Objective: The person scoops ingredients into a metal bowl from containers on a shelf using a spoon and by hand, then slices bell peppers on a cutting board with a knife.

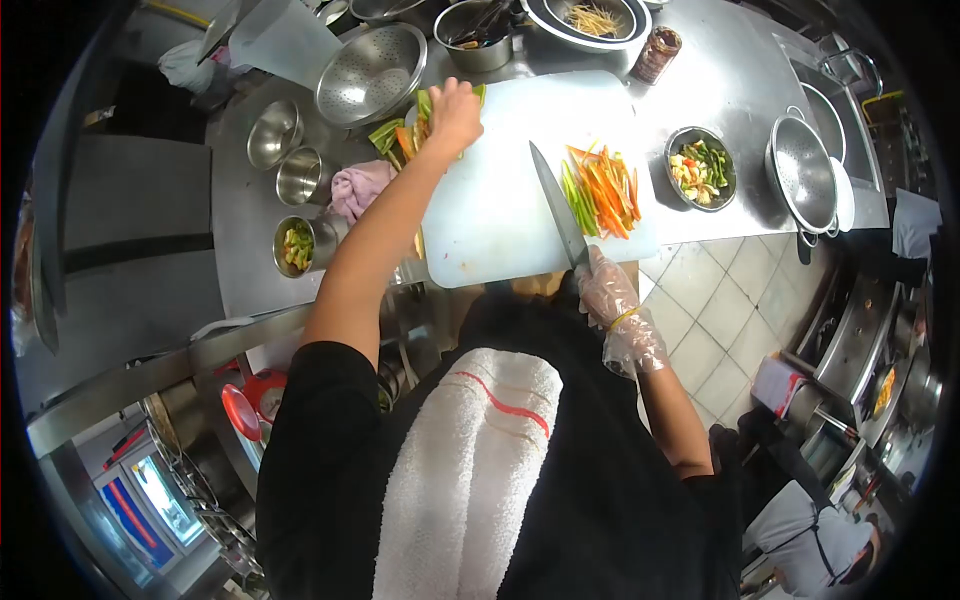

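Observation:
My bare left hand (455,118) reaches to the far left corner of the white cutting board (490,225). Its fingers are curled down on green pepper pieces (424,104), and the fingertips are partly hidden. More green and orange pieces (404,142) lie beside it at the board's left edge. In a clear plastic glove, my right hand (609,292) is closed around the handle of a kitchen knife (562,208). The blade lies over the board, pointing away from me. Just right of the blade is a pile of orange and green pepper strips (604,192).
A bowl of cut vegetables (701,168) and a colander (803,172) stand to the right. A sauce jar (657,55), a pot (474,40) and another colander (371,75) are behind the board. Steel containers (300,176) and a pink cloth (360,188) sit left. Another person (805,535) is at lower right.

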